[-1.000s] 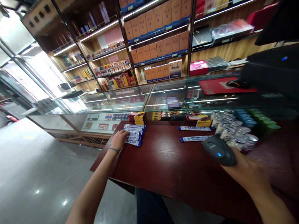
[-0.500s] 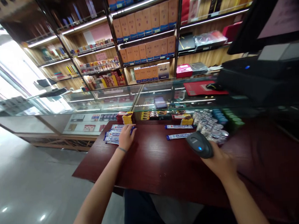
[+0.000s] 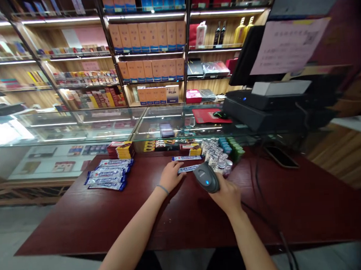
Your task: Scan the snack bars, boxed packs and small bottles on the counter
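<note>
The tabletop bears a packet between both hands.

I can't make out a single word or number. The pink sheet, upper right of the frame, carries blurred print lines and a square code; the blue-and-white packets at left centre bear lettering too small for me to read.

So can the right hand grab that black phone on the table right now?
Probably not: the right hand is busy holding the scanner. The dark cables between that hand and the phone look low, so they probably wouldn't block it.
</note>
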`<state>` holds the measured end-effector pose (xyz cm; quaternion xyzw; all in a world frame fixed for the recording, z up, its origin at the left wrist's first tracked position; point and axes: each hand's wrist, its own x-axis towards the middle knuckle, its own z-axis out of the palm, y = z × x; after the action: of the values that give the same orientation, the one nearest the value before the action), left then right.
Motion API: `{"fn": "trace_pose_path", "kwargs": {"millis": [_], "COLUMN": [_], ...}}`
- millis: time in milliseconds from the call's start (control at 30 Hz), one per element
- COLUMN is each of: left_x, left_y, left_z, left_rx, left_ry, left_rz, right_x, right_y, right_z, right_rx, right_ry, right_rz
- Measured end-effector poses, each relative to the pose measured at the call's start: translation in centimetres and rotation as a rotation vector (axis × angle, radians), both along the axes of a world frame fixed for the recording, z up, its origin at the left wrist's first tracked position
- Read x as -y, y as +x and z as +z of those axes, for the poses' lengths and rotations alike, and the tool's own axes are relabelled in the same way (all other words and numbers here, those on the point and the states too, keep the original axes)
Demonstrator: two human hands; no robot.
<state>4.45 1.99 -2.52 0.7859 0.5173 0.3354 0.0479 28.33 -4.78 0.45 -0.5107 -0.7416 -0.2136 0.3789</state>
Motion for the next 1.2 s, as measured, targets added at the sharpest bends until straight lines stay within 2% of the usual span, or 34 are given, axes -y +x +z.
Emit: {"fn": "trace_pose_path", "kwargs": {"millis": [200, 300, 400, 467, 600, 733, 900, 1200], "left_x": [0.6, 0.9, 1.2, 1.3, 1.1, 0.6, 0.4, 0.4], "left_y": [0.1, 0.3, 0.0, -0.5, -1.6, -1.8, -1.6, -1.7], "left_z": [-0.3, -0.2, 0.2, 0.6, 1.1, 0.8, 0.3, 0.3], "left_rx": [-0.140, -0.133, -0.003, 0.161, 0.580, 0.837, 0.916, 0.904], "left_ry": [-0.006, 0.005, -0.011, -0.057, -0.286, -0.476, -0.497, -0.504], "left_rz": [-0.028, -0.025, 0.029, 0.078, 0.139, 0.067, 0.034, 0.035], "right_x": [0.1, 0.2, 0.2, 0.2, 0.3, 0.3, 0.3, 0.4], "right_y": [0.0, -0.1, -0.1, -0.1, -0.1, -0.2, -0.3, -0.3], "right_z": [-0.1, -0.1, -0.1, -0.1, 0.0, 0.0, -0.1, 0.1], "right_rx": [-0.019, -0.020, -0.025, -0.022, -0.018, -0.025, -0.002, 0.008], "right_ry": [-0.050, -0.053, -0.035, -0.029, -0.054, -0.112, -0.132, -0.141], "right_rz": [-0.007, -0.019, -0.035, -0.045, -0.030, -0.013, -0.007, -0.001]}}
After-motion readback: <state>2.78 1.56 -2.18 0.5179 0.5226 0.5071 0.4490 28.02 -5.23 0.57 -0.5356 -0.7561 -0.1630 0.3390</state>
